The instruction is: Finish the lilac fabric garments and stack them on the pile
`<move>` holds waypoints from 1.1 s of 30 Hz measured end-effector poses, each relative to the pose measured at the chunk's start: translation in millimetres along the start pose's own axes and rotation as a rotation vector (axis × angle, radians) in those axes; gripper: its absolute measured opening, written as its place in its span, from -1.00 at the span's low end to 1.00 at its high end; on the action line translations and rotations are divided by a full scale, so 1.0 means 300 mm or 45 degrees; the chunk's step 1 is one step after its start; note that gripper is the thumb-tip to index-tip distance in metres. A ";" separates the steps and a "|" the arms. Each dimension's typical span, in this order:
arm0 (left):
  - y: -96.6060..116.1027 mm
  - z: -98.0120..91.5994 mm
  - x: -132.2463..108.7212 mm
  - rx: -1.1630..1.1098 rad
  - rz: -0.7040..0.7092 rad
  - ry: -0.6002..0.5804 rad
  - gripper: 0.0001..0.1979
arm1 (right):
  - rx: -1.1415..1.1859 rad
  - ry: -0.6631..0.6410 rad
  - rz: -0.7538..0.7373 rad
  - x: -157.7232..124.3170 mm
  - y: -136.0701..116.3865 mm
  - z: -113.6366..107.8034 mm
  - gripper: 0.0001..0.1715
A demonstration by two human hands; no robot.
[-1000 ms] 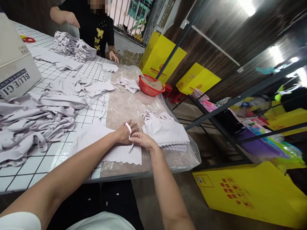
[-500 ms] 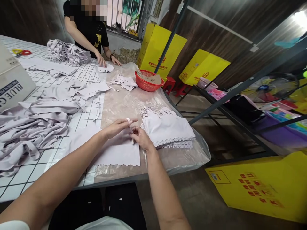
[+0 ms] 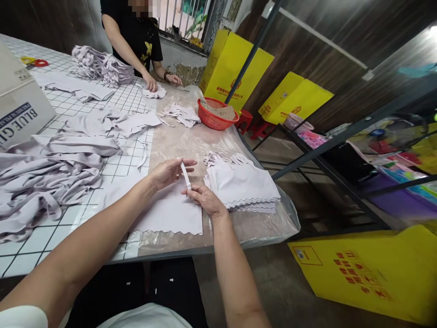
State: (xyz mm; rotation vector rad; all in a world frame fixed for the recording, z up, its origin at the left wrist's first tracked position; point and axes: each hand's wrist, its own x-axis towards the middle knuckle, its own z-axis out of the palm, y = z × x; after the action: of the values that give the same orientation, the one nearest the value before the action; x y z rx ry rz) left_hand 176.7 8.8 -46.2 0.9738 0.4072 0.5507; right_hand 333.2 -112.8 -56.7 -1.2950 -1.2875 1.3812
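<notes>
White narrow strap (image 3: 186, 176) pinched taut between left hand (image 3: 167, 172) and right hand (image 3: 204, 198), probably elastic, above flat scalloped fabric piece (image 3: 170, 214).

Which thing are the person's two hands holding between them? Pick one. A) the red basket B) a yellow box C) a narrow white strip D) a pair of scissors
C: the left hand and right hand each pinch an end of the narrow white strip above the flat cloth piece.

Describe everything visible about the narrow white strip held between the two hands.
The white strip is a short, narrow band, apparently fabric or elastic. It is pulled straight and slanted, its upper end pinched by the left hand and its lower end by the right hand. It hangs just above the flat pale cloth piece on the table, apparently not touching it.
</notes>
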 end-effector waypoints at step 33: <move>-0.001 0.010 -0.048 0.604 0.127 0.527 -0.65 | -0.065 0.406 -0.292 0.247 -0.004 0.006 -0.61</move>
State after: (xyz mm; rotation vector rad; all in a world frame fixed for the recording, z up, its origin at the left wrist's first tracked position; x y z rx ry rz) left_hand 167.2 -2.1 -43.8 1.3415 0.8902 0.7694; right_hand 321.9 -40.2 -66.1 -1.2959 -1.2130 0.9451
